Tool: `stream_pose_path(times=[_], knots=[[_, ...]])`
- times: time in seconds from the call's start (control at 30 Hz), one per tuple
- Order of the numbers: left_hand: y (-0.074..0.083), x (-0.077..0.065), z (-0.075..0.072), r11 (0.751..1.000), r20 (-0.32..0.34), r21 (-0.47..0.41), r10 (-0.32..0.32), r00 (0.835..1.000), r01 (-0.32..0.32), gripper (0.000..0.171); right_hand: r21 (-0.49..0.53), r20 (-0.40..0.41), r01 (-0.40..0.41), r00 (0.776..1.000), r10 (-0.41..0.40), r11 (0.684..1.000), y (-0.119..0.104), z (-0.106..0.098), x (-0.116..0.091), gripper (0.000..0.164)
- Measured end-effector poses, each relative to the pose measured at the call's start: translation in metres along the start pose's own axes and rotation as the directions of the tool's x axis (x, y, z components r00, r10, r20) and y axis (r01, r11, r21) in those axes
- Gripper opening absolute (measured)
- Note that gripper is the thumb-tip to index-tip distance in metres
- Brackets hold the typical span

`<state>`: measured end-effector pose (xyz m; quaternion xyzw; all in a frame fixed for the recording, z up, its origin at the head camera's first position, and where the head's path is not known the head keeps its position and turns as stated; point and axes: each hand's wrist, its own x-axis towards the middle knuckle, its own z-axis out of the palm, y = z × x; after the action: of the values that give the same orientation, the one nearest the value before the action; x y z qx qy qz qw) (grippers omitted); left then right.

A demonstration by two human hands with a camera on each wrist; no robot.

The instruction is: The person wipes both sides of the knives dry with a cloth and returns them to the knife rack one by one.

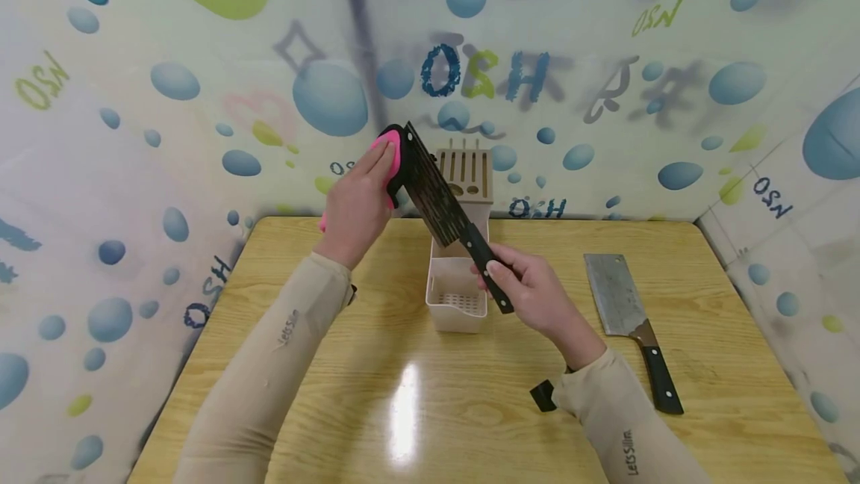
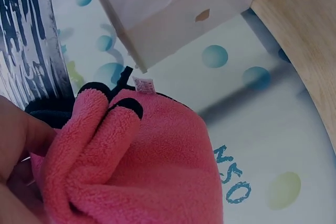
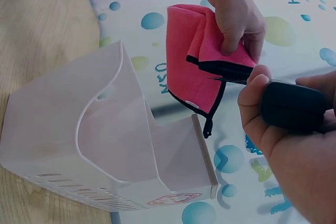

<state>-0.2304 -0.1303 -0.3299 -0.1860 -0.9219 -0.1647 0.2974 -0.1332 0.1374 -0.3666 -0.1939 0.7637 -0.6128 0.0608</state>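
My left hand [image 1: 354,208] pinches a pink cloth [image 2: 173,145] with black edging, folded over the far end of a kitchen knife's blade. The broad blade of this knife [image 1: 433,196] looks dark with streaky reflections and slants up to the left. Gripped in my right hand [image 1: 540,293] is its black riveted handle, whose butt end faces the right wrist view. Part of the cloth hangs loose below the left fingers in both wrist views. The cloth hides the blade's upper left edge.
Behind the knife stands a pale knife holder [image 1: 457,318] with a slotted brown top [image 1: 463,163] and an open front bin. A cleaver [image 1: 614,293] with a black handle lies on the wooden table [image 1: 322,402] at the right. A patterned backdrop surrounds the table.
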Motion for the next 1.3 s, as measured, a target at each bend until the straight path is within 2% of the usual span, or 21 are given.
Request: stream_pose_path(times=[0.17,0.47,0.83,1.1,1.3], knots=[[0.004,0.001,-0.002,1.000,-0.013,-0.020,0.006,1.000,-0.007,0.061,-0.008,0.014,0.004,1.000,-0.004,1.000,-0.001,0.001,0.001,0.033],[0.014,-0.001,-0.005,0.997,-0.015,-0.003,0.072,0.997,-0.072,0.058,-0.022,0.015,-0.021,1.000,0.021,1.000,-0.005,0.000,0.002,0.034],[0.014,0.001,-0.009,0.999,-0.013,0.008,0.048,0.999,-0.047,0.064,-0.044,0.042,-0.044,0.998,0.046,0.998,-0.005,0.000,0.000,0.038],[0.024,-0.005,-0.005,0.991,0.052,0.054,0.120,0.991,-0.122,0.059,-0.045,0.023,-0.053,0.998,0.054,0.998,-0.006,0.001,0.004,0.036],[0.033,-0.011,0.000,0.974,0.059,0.087,0.203,0.977,-0.208,0.060,-0.064,-0.002,-0.053,0.999,0.052,0.997,-0.004,0.001,0.008,0.039]])
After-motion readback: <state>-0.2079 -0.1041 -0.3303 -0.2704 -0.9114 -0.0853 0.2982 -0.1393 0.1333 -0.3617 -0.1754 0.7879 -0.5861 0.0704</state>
